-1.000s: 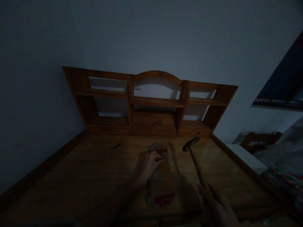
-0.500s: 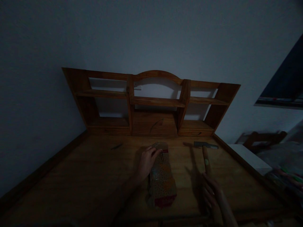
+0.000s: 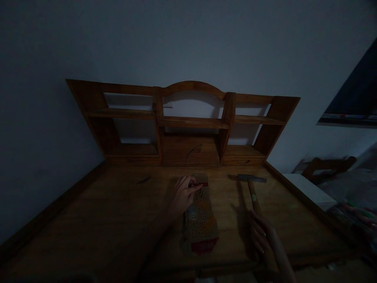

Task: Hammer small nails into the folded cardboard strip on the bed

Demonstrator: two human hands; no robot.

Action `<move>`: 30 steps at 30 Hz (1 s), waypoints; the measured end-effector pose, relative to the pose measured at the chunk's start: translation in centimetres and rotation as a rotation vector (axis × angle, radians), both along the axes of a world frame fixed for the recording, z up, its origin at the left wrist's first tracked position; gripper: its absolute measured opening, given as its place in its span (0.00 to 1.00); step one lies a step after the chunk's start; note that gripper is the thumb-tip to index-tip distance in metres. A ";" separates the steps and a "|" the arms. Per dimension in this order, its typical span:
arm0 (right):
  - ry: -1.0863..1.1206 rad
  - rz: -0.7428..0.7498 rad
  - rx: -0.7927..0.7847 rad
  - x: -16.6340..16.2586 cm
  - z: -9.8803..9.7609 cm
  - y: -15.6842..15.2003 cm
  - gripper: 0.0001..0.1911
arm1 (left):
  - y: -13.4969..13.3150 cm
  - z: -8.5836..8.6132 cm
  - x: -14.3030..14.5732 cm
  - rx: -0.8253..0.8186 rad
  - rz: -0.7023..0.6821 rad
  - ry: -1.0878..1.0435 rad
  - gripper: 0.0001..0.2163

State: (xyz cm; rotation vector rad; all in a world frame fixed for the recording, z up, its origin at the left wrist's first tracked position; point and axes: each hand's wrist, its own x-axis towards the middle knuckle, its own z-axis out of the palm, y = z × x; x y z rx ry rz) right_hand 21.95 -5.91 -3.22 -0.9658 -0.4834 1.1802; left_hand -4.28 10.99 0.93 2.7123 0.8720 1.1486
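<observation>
Apparently the left hand [image 3: 183, 196] is steadying the far end of the package [image 3: 204, 218] on the desk [image 3: 118, 208] — pinching something or not, I cannot tell — while the right hand [image 3: 263, 235] is gripping a hammer [image 3: 253, 195], any blow needing fingers clear.

The single view looks from the person's head, above the front edge of the counter [image 3: 297, 220], facing forward and down toward its back edge. It sits close behind the left hand [image 3: 182, 197] and right hand [image 3: 263, 234], taking in both side edges.
</observation>
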 end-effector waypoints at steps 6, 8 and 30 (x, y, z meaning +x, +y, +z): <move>0.059 0.071 -0.044 0.0 0.6 0.4 0.14 | 0.0 -0.4 0.3 0.008 0.001 0.039 0.23; 0.072 0.088 -0.077 0.0 0.8 0.6 0.16 | 0.0 -0.5 0.4 0.002 -0.003 0.044 0.24; 0.137 0.175 -0.013 1.0 -0.1 1.3 0.13 | 0.5 -1.5 0.8 -0.037 -0.003 -0.036 0.19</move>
